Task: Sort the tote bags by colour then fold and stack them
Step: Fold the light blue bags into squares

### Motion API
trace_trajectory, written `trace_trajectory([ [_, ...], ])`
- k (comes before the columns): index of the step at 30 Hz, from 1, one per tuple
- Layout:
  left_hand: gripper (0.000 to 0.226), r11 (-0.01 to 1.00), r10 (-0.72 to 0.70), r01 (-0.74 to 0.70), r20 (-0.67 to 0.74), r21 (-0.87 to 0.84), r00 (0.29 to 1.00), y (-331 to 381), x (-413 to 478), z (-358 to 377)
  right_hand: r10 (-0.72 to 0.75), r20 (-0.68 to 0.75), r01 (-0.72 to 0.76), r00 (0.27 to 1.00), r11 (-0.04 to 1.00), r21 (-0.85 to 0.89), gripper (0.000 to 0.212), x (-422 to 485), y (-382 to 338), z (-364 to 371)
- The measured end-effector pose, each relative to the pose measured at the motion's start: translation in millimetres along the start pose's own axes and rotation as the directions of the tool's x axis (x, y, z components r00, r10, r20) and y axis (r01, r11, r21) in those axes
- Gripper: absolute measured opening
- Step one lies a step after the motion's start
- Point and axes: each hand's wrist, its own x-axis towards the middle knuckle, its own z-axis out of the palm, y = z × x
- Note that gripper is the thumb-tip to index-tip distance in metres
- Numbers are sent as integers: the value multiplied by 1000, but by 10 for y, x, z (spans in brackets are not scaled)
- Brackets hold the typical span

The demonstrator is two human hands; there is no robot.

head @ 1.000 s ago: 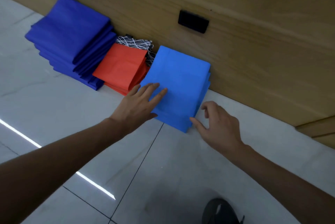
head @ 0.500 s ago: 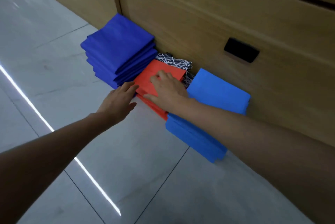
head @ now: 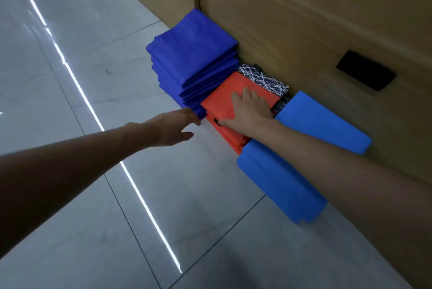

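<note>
Three stacks of folded tote bags lie on the floor against a wooden cabinet. The dark blue stack (head: 191, 54) is farthest and tallest. A red stack (head: 221, 101) sits in the middle, and a light blue stack (head: 308, 125) is nearest. My right hand (head: 249, 113) rests flat on top of the red stack, its thumb at the front edge. My left hand (head: 173, 126) hovers with relaxed fingers by the front corner of the dark blue stack, fingertips close to it. A black bag with white lines (head: 266, 80) lies behind the red stack.
The wooden cabinet front (head: 327, 19) with a black recessed handle (head: 365, 70) runs right behind the stacks. Glossy grey floor tiles (head: 93, 78) spread to the left and front, crossed by a bright light reflection.
My right hand moved from the light blue stack's corner onto the red stack and pressed down. My left hand left the light blue stack and went to the dark blue stack's corner. The view shifted left.
</note>
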Motion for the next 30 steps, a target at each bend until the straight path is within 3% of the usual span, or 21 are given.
trace_trajectory([
  [2, 39, 999, -8, 8, 10, 36, 1000, 17, -44, -162, -55, -58, 55, 997, 998, -11, 75, 65, -120, -79],
  [5, 38, 996, -6, 5, 14, 91, 1000, 10, -86, -346, -86, -37, 84, 996, 995, -57, 84, 125, -281, -109],
  [8, 37, 989, -14, 7, 48, 145, 999, -39, -134, -410, 0, 70, 7, 998, 994, -105, 98, 139, -406, 8],
  [11, 37, 984, -13, -1, 78, 178, 997, -170, -136, -332, 79, 117, -59, 990, 985, -162, 99, 178, -471, 216],
  [19, 30, 995, 74, -75, 12, 61, 997, -785, 67, -102, 135, 67, -106, 989, 939, -327, 94, 345, -429, 580],
  [21, 27, 994, 106, -106, -10, 18, 994, -933, 135, -74, 158, 64, -131, 985, 940, -314, 97, 366, -410, 599],
  [26, 20, 976, 74, -120, -239, -182, 968, -1215, 275, -66, 183, 67, -166, 981, 964, -209, 101, 289, -384, 579],
  [30, 20, 976, 5, -58, -246, -210, 969, -1444, 322, -119, 222, 36, -223, 974, 975, 16, 86, 266, -465, 282],
])
